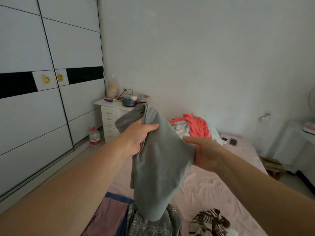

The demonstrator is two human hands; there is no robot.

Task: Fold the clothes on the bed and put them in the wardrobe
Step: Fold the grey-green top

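A grey garment (158, 164) hangs in the air above the pink bed (213, 188). My left hand (138, 137) grips its upper left part, thumb on top. My right hand (202, 152) holds its right edge. The cloth's lower end touches a grey plaid garment (153, 223) at the bed's near end. More clothes lie on the bed: a mauve and blue piece (110, 217), a brown-and-white striped one (211, 222), and a coral garment (197, 126) on white cloth at the head. The white sliding-door wardrobe (42, 99) stands shut at the left.
A white drawer unit (110, 123) with a pot and small items stands between wardrobe and bed. A water jug (94, 137) sits on the floor beside it. Two small dark devices (230, 141) lie on the bed by the wall. A wooden stool (272, 166) stands right.
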